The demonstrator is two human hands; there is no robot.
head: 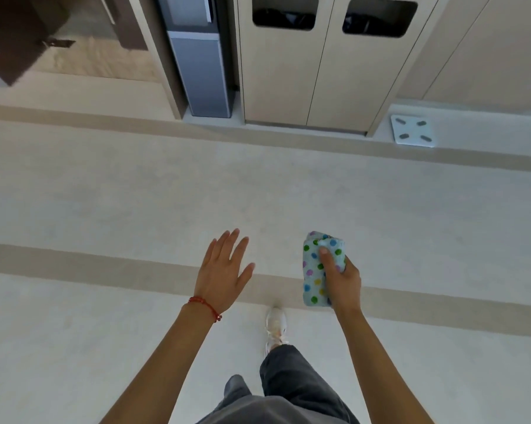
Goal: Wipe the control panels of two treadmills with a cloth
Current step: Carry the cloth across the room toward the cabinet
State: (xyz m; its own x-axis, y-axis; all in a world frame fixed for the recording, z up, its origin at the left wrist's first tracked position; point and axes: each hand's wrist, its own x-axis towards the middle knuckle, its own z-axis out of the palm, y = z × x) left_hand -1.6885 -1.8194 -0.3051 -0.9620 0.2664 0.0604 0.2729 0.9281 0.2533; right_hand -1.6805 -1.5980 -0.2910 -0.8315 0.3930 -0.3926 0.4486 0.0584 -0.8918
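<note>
Two bare hands reach out over a pale floor crossed by darker beige bands. The left hand is spread flat with its fingers straight and apart, holding nothing; a red beaded bracelet circles its wrist. The right hand grips a folded cloth, light blue with green, purple, yellow and blue dots, the thumb pressed across its front face and the fingers wrapped round the far side. The cloth stands roughly upright in the hand, above the floor and touching nothing else. Below the hands, a leg in dark grey trousers steps forward with a white sneaker planted on the floor. Along the far wall stands a tall dark grey water dispenser, and just to its right a beige cabinet with two rounded dark openings near the top. Further right, a white bathroom scale lies on a low ledge at the wall's foot. A dark brown door shows at the upper left. No treadmill is in view.
</note>
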